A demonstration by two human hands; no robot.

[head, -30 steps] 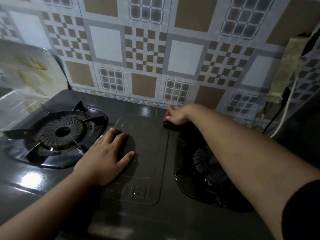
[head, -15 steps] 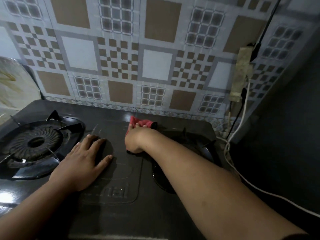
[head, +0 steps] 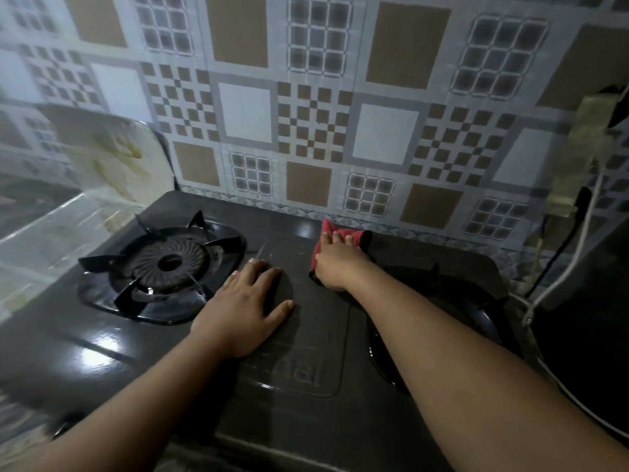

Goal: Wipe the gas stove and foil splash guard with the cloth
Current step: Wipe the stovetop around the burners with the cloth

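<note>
A black two-burner gas stove [head: 306, 420] fills the lower view. Its left burner [head: 166, 267] is in full sight, while my right forearm hides most of the right burner [head: 476, 301]. My right hand [head: 338, 264] presses a red cloth [head: 357, 235] flat on the stove top near the back edge, between the burners. My left hand [head: 248, 308] rests palm down on the centre panel, fingers spread, holding nothing. A stained foil splash guard [head: 102, 165] stands at the stove's left side. A patterned foil sheet [head: 306, 114] covers the wall behind.
A white cable [head: 571, 267] and a dark cable hang from a taped power strip [head: 578, 155] on the wall at the right. A dark rounded object [head: 585, 352] stands right of the stove.
My right hand with the cloth has slid along the back of the stove, from the right burner's rear corner toward the centre. My left hand stays put. The view has shifted.
</note>
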